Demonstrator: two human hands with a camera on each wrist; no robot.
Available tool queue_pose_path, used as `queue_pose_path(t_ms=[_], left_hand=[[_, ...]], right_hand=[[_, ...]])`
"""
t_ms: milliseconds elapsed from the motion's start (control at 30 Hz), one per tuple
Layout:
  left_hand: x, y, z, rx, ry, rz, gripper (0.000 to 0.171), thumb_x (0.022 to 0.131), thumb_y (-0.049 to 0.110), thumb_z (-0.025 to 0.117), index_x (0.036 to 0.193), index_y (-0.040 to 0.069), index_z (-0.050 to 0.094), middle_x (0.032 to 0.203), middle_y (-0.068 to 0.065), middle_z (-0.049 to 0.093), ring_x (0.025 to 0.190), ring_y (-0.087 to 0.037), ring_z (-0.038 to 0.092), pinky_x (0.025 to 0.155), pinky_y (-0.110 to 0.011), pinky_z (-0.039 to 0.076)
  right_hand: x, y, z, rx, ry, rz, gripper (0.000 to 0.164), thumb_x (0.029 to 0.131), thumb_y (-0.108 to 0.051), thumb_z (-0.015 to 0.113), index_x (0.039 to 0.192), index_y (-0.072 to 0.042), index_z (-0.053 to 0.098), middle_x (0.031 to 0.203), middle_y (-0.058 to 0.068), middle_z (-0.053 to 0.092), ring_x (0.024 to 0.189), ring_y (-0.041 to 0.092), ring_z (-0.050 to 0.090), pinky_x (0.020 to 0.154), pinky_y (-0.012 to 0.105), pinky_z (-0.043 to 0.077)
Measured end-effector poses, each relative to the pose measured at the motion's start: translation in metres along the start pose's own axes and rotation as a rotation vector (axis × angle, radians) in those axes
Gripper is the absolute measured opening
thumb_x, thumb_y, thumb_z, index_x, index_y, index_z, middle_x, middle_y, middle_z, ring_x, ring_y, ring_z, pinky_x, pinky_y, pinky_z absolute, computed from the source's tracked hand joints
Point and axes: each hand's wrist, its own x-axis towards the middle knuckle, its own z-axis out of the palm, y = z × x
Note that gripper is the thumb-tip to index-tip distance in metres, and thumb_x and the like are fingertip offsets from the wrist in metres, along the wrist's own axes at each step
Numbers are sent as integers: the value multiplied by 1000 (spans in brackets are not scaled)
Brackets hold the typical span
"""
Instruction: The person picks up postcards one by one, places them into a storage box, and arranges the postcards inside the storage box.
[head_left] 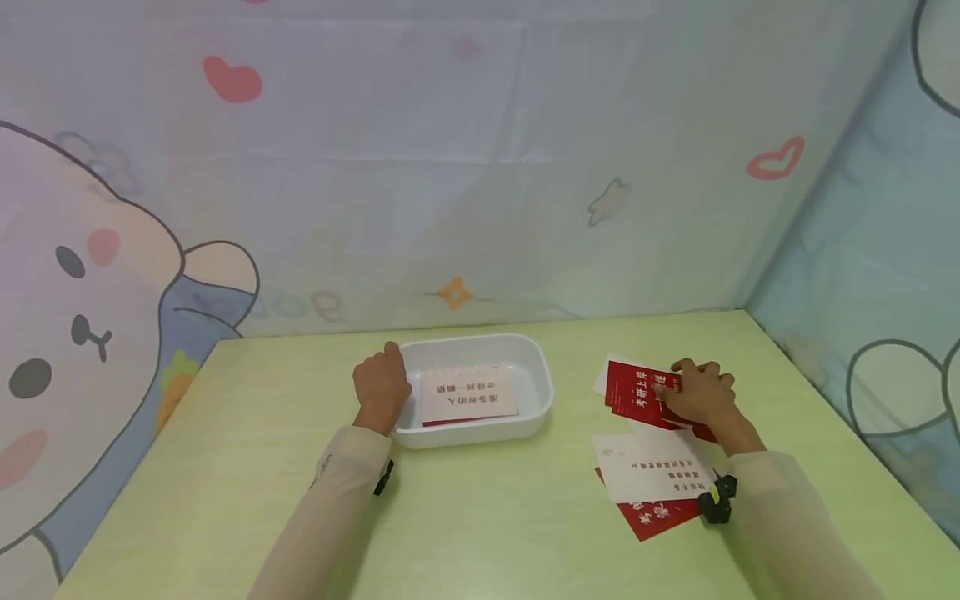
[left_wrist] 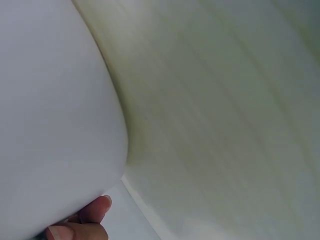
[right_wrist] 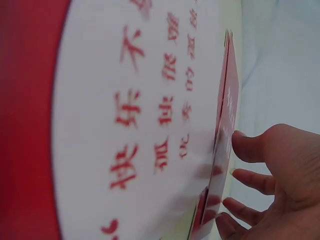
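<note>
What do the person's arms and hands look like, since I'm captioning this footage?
The left sleeve and right sleeve are long and pale cream; small dark lettering marks the left one near its cuff. A black wrist device with a yellow patch sits at the right cuff, and a black piece shows beside the left cuff. The left hand and right hand are gloveless.

A pale green table [head_left: 480,517] holds a white tray [head_left: 472,437] at the left fingers [left_wrist: 95,210], red cards [head_left: 626,393] beneath the right fingers [right_wrist: 254,182] and, nearer the wearer than those fingers, a white card [head_left: 652,467] overlapping red card stock [head_left: 643,527].
</note>
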Motion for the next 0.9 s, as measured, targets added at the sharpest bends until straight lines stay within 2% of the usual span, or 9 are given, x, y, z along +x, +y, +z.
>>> queue_pose_path(t_ms=[433, 667, 900], left_hand=[[-1, 0, -1, -5, -2, -3, 35, 86, 17, 68, 112, 0, 52, 87, -16, 69, 71, -26, 67, 64, -38, 56], [-3, 0, -1, -3, 17, 0, 32, 85, 16, 69, 108, 0, 53, 85, -16, 69, 70, -26, 67, 63, -37, 56], [-1, 0, 1, 4, 21, 2, 36, 85, 18, 69, 112, 0, 53, 86, -16, 70, 72, -27, 68, 65, -38, 56]], right_hand=[[0, 18, 2, 11, -11, -6, 57, 94, -20, 55, 133, 14, 32, 130, 48, 23, 116, 65, 22, 93, 72, 34], [1, 22, 4, -2, 5, -3, 56, 94, -20, 56, 132, 14, 32, 130, 48, 24, 115, 64, 23, 92, 71, 36], [0, 22, 3, 25, 27, -14, 54, 94, -19, 58, 130, 13, 35, 124, 48, 26, 113, 61, 22, 90, 68, 35]])
